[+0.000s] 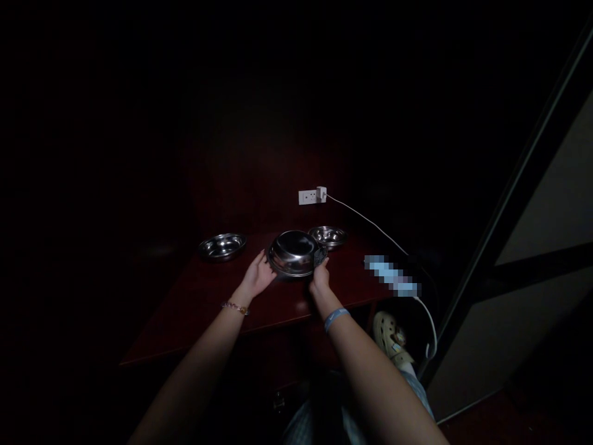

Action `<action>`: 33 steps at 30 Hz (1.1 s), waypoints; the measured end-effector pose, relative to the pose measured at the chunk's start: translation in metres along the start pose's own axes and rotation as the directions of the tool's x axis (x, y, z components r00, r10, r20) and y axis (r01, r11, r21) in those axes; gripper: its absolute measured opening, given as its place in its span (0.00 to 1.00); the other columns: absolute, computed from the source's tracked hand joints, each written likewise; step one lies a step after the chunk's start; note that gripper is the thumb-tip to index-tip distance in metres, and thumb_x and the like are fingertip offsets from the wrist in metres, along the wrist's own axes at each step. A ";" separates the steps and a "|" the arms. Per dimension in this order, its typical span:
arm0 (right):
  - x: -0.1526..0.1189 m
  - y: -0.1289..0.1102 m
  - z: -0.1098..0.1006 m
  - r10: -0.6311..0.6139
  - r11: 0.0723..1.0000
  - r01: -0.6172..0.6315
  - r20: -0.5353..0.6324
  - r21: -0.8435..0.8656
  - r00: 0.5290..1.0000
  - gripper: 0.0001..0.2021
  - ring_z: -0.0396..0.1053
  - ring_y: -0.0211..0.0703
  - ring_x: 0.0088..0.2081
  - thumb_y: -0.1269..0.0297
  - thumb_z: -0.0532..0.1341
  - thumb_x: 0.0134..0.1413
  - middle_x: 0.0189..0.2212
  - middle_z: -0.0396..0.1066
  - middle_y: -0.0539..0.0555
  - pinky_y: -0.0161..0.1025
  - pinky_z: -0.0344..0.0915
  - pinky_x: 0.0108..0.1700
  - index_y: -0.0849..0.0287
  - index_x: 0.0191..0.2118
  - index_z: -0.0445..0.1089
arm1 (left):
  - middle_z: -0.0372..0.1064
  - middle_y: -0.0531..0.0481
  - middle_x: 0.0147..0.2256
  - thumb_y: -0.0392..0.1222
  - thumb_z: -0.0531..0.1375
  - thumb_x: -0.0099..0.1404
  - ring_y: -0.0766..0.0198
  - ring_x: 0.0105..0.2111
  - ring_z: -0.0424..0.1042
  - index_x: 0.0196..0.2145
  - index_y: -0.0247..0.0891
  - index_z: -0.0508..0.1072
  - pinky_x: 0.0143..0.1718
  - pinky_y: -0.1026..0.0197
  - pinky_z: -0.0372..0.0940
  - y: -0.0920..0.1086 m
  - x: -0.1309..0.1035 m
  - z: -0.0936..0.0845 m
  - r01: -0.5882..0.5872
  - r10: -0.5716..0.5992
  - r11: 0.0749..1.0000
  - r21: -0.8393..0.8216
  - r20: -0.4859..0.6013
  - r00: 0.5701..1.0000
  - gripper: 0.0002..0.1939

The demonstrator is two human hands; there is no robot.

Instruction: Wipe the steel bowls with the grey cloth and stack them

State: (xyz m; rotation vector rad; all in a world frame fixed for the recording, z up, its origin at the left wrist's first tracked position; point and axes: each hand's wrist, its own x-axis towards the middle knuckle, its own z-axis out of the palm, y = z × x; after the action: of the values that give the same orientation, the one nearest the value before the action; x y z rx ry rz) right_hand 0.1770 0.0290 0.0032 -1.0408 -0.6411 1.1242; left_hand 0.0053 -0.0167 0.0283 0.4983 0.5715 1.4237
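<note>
Head view: upturned bowl (293,252), base toward camera, clamped by both hands (258,275).

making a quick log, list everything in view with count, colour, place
held dish: 1, silver, between grips
left dish: 1, silver, table's left
far bowl: 1, silver, behind held dish
pad: 1, dark, right grip
table: 1, dark red, centre
socket: 1, white, wall
charger: 1, white, socket
cable: count unclear, white, right
blurred item: 1, light blue, table's right
shoe: 1, beige, lower right
trousers: 1, bluish, bottom
bracelet: 1, multicoloured, left wrist
wristband: 1, blue, right wrist
left grip, right grip: bare, at held dish
</note>
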 end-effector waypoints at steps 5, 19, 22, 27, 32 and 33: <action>-0.018 -0.013 0.009 0.158 0.985 -0.157 -0.015 0.078 0.987 0.27 0.81 0.47 0.52 0.52 0.48 0.76 0.48 0.83 0.63 0.36 0.75 0.52 0.67 0.51 0.80 | 0.83 0.43 0.40 0.37 0.50 0.78 0.60 0.35 0.82 0.61 0.37 0.72 0.48 0.59 0.75 -0.006 0.007 0.000 -0.042 0.051 0.995 0.092 -0.099 0.994 0.19; 0.002 -0.028 -0.016 0.145 0.981 -0.181 0.345 0.072 0.927 0.19 0.78 0.50 0.55 0.55 0.58 0.71 0.46 0.82 0.66 0.48 0.68 0.64 0.67 0.45 0.80 | 0.84 0.44 0.42 0.41 0.56 0.78 0.61 0.37 0.83 0.61 0.34 0.74 0.51 0.61 0.74 0.003 0.009 -0.001 -0.096 0.110 0.993 0.071 -0.231 0.967 0.19; 0.006 -0.029 -0.020 0.144 0.975 -0.200 0.402 0.100 0.904 0.15 0.77 0.50 0.57 0.58 0.61 0.69 0.45 0.83 0.64 0.51 0.68 0.64 0.64 0.45 0.80 | 0.84 0.42 0.43 0.44 0.56 0.78 0.56 0.42 0.84 0.60 0.34 0.74 0.55 0.56 0.74 0.003 0.008 -0.002 -0.022 0.036 0.997 0.070 -0.194 0.980 0.19; 0.003 -0.033 -0.012 0.226 0.927 -0.325 0.412 0.189 0.883 0.17 0.78 0.49 0.56 0.56 0.56 0.72 0.46 0.82 0.63 0.49 0.73 0.60 0.62 0.46 0.79 | 0.84 0.42 0.40 0.48 0.53 0.79 0.56 0.41 0.84 0.60 0.34 0.75 0.55 0.54 0.74 0.004 0.007 -0.003 0.006 0.000 0.999 0.049 -0.132 0.991 0.21; -0.002 -0.033 -0.003 0.277 0.879 -0.383 0.349 0.284 0.895 0.22 0.79 0.46 0.53 0.52 0.50 0.76 0.45 0.83 0.60 0.44 0.76 0.56 0.59 0.49 0.77 | 0.83 0.46 0.35 0.42 0.53 0.79 0.63 0.31 0.82 0.61 0.35 0.74 0.50 0.61 0.75 0.002 0.003 0.002 -0.032 0.042 0.997 0.072 -0.140 0.989 0.19; -0.003 -0.032 -0.001 0.280 0.877 -0.383 0.339 0.290 0.898 0.22 0.79 0.46 0.53 0.52 0.49 0.76 0.45 0.83 0.60 0.44 0.76 0.56 0.59 0.51 0.77 | 0.84 0.46 0.36 0.40 0.53 0.79 0.63 0.31 0.82 0.62 0.35 0.73 0.50 0.61 0.74 0.001 0.002 0.003 -0.041 0.051 0.996 0.077 -0.138 0.989 0.19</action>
State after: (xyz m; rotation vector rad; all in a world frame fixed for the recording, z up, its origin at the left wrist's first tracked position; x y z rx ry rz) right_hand 0.1900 0.0233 0.0321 -0.6963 -0.4682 1.6530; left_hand 0.0072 -0.0144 0.0313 0.4754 0.7315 1.4933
